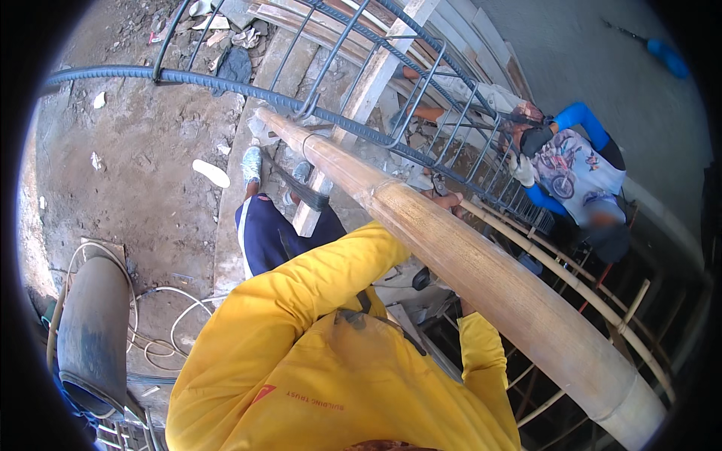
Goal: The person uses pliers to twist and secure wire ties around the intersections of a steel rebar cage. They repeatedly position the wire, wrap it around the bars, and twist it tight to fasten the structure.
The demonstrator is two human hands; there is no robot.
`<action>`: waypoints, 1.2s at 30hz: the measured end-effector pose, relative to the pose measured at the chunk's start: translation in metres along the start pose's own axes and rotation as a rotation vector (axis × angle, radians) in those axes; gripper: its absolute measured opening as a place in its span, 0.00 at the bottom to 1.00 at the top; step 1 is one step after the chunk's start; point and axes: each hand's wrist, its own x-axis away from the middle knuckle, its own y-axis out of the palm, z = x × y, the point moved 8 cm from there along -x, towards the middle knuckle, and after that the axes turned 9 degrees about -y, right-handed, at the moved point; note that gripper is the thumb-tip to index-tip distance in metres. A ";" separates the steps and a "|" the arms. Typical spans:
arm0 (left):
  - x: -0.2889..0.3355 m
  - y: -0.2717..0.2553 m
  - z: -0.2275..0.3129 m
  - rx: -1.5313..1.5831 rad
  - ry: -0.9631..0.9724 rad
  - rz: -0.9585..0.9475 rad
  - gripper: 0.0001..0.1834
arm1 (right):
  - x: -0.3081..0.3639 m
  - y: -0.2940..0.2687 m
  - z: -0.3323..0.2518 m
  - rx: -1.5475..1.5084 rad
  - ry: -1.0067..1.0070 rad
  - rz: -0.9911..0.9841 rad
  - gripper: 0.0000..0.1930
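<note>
A thick tan bamboo pole point(451, 240) slants across in front of me, from the rebar at upper left to the lower right. My yellow left sleeve passes beneath it. My left hand point(447, 200) shows at the pole's far edge, its fingers bent against it and partly hidden. A thinner bamboo pole point(571, 264) begins beside that hand and runs to the right. Lower down, my right hand point(467, 307) is nearly all covered by the thick pole, so its fingers are out of sight.
A cage of rebar point(331, 113) crosses ahead, with a timber post point(368, 94) through it. A co-worker point(575, 169) in blue sleeves bends beside it at right. At left, a dark cylinder point(94, 331) lies near a looped white hose point(177, 331). Bars cross a dark gap at lower right.
</note>
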 end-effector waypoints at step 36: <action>0.202 0.058 -0.226 -1.465 1.325 0.432 0.06 | 0.194 0.168 0.081 -0.941 -1.056 0.739 0.17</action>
